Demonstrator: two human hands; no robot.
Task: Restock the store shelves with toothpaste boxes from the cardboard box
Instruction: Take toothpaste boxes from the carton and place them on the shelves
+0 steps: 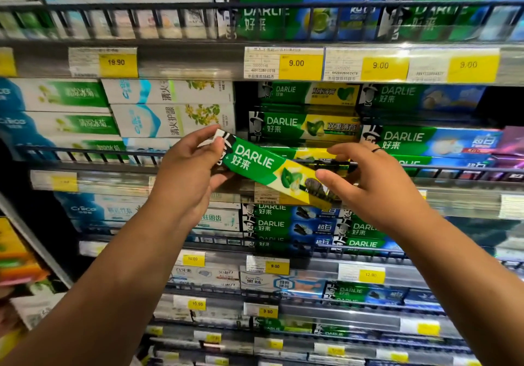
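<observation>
Your left hand [187, 175] is gripping the black-and-white end of a green and yellow toothpaste box [255, 164], and your right hand [377, 187] is pinching its yellow end. You are holding it tilted in front of the wire shelf rail [93, 151], near stacked matching boxes [303, 127].

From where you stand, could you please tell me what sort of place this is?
Most likely a shop's toothpaste aisle: wire-fronted shelves stacked with toothpaste boxes, yellow price tags along the shelf edges, and the left hand and right hand holding a Darlie box.
</observation>
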